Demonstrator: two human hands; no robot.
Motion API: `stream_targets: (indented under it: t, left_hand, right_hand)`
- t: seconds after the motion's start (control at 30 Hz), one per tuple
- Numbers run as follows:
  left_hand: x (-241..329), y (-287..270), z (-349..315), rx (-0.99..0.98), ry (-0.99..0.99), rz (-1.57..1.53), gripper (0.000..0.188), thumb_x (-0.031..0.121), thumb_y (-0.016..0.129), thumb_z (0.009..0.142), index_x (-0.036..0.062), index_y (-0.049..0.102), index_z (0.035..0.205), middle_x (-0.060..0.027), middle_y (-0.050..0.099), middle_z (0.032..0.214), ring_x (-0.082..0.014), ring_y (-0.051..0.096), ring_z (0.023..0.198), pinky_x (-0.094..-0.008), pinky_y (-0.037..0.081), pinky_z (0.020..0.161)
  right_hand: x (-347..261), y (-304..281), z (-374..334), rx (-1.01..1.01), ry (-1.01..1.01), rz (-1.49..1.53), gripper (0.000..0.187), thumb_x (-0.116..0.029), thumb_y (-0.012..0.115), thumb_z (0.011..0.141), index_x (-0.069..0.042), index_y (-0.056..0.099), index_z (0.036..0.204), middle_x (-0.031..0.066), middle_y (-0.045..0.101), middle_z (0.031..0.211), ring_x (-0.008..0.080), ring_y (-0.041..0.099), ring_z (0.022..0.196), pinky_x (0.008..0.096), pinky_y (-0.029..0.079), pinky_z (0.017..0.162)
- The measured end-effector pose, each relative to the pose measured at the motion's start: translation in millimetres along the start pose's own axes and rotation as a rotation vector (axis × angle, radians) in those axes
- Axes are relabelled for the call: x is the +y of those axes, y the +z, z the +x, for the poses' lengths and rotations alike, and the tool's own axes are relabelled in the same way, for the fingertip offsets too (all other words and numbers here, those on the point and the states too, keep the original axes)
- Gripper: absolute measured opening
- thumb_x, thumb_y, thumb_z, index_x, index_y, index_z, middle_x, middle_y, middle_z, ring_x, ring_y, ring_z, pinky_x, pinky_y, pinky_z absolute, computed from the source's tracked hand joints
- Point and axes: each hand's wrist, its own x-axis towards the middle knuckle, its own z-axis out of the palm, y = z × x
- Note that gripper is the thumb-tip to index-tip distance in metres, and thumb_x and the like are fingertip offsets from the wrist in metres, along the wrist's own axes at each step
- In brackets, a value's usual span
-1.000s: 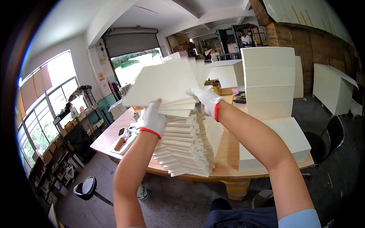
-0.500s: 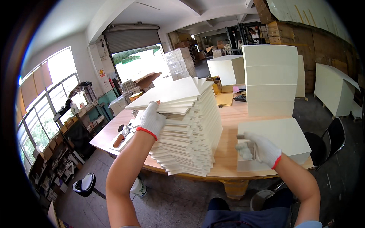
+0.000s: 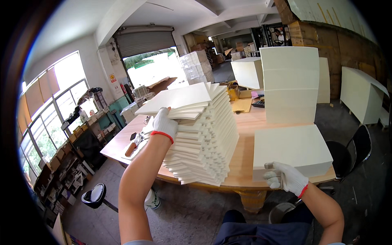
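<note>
A tall, uneven stack of white sheets (image 3: 204, 141) stands on the table, its layers staggered in bundles. Several top sheets (image 3: 179, 99) jut out to the left. My left hand (image 3: 164, 124), in a white glove with a red cuff, grips the edge of these upper sheets; one fingertip shows bare, and the other fingers are mostly hidden. My right hand (image 3: 288, 178), gloved alike, hovers at the near edge of a low, neat white stack (image 3: 292, 145). Its fingers are loosely bent and apart, holding nothing. A taller, squared white stack (image 3: 290, 85) rises behind.
The wooden table (image 3: 245, 143) also bears a brown-handled tool (image 3: 130, 149), a yellow-brown envelope (image 3: 241, 105) and a calculator (image 3: 258, 104). A black chair (image 3: 355, 149) stands to the right, a stool (image 3: 94, 195) to the left. A bucket (image 3: 281, 212) is under the table edge.
My right hand has come down and nearer, from over the low stack to its front edge. My left hand stays at the upper sheets. The view has shifted slightly.
</note>
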Motion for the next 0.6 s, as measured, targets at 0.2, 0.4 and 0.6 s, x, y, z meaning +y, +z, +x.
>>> stream_targets:
  t: [0.2, 0.4, 0.6]
  left_hand:
    - [12.5, -5.4, -0.1, -0.098, -0.005, 0.152, 0.038, 0.006, 0.057, 0.095, 0.0011, 0.053, 0.132, -0.0142, 0.06, 0.124, -0.0251, 0.058, 0.117, -0.0337, 0.049, 0.095]
    - [22.1, -18.9, -26.1, -0.23, -0.385, -0.987, 0.04, 0.017, 0.053, 0.102, 0.0058, 0.047, 0.14, -0.0141, 0.049, 0.145, -0.0286, 0.046, 0.134, -0.0423, 0.038, 0.111]
    - [-23.3, -49.6, -154.9, -0.181, -0.181, -0.812, 0.081, 0.043, 0.064, 0.095, 0.0153, 0.022, 0.158, -0.0104, 0.022, 0.163, -0.0359, 0.02, 0.151, -0.0545, 0.02, 0.123]
  right_hand:
    - [21.6, -26.4, 7.0, -0.075, 0.003, 0.147, 0.041, -0.03, 0.053, 0.099, -0.003, 0.049, 0.129, 0.0182, 0.063, 0.103, 0.0224, 0.066, 0.073, 0.0315, 0.06, 0.059]
    - [66.2, -59.6, -3.3, -0.017, 0.005, 0.317, 0.039, -0.034, 0.053, 0.102, -0.005, 0.052, 0.128, 0.0208, 0.067, 0.098, 0.0277, 0.069, 0.073, 0.0349, 0.06, 0.06]
    - [195.0, -112.6, 17.4, -0.013, 0.12, 0.776, 0.043, -0.042, 0.055, 0.102, -0.009, 0.054, 0.129, 0.0217, 0.067, 0.099, 0.0301, 0.07, 0.074, 0.0371, 0.06, 0.06]
